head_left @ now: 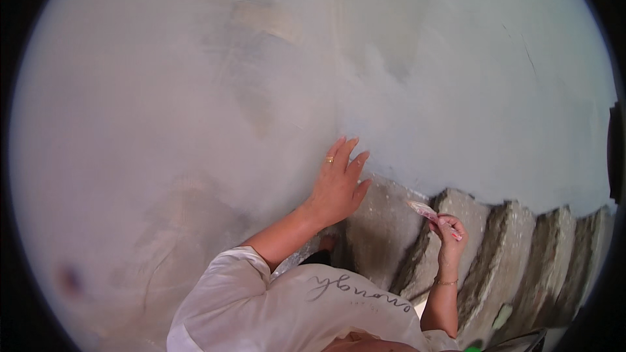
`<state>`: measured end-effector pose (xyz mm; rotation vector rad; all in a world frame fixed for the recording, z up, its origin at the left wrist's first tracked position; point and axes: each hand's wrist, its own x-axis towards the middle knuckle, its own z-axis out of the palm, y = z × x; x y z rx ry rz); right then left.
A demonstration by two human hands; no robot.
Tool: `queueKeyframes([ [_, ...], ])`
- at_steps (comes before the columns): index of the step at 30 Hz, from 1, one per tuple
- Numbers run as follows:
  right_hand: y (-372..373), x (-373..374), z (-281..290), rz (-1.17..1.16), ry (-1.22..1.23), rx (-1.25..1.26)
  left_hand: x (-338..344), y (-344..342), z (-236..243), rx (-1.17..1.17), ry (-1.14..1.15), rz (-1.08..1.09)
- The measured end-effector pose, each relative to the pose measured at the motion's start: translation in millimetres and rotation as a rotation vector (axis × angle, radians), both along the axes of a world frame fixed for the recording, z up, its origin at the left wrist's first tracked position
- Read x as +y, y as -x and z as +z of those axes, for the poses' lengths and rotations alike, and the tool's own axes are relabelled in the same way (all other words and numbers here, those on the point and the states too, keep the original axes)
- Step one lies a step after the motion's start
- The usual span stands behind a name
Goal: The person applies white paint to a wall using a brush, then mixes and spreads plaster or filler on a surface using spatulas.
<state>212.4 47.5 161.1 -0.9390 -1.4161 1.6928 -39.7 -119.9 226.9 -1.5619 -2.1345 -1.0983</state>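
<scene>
Head view: the left hand [338,186] lies flat and open against the wall [195,91] just right of the frame's centre, fingers spread and pointing up, palm on the plaster, gripping nothing. A ring shows on one of its fingers. The right hand [450,231] sits lower and to the right, in the lower right of the frame, fingers curled closed around the handle of a paintbrush [427,211]. The brush's long axis runs on a slant from lower right to upper left; its pale bristle end points toward the upper left, toward the lower edge of the wall's pale paint, and the handle end is buried in the fist. Whether the bristles touch the surface I cannot tell. Below both hands a flight of rough concrete steps [508,248] runs along the foot of the wall toward the right edge. A white shirt [287,306] fills the bottom centre of the frame, and a thin bracelet [447,281] circles the right wrist.
</scene>
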Motion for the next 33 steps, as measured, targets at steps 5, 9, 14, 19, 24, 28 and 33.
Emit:
queueKeyframes([
  [5, -81, -8, -27, -0.176, -0.128, -0.265, -14, -45, -97, -0.219, 0.605, -0.266],
  [9, -130, -21, -24, -0.279, -0.073, -0.322, -30, -47, -143, -0.279, 0.908, -0.418],
  [14, -200, -49, -27, -0.453, 0.018, -0.381, -31, -59, -176, -0.229, 1.171, -0.435],
  [19, -247, -89, -25, -0.632, 0.095, -0.366, -31, -71, -185, -0.190, 1.199, -0.530],
  [24, -274, -117, -28, -0.718, 0.153, -0.429, -19, -76, -190, -0.208, 1.238, -0.605],
  [28, -282, -133, -38, -0.888, 0.226, -0.411, -4, -74, -195, -0.193, 1.338, -0.615],
  [33, -281, -145, -55, -1.014, 0.281, -0.444, 17, -65, -216, -0.134, 1.326, -0.677],
])
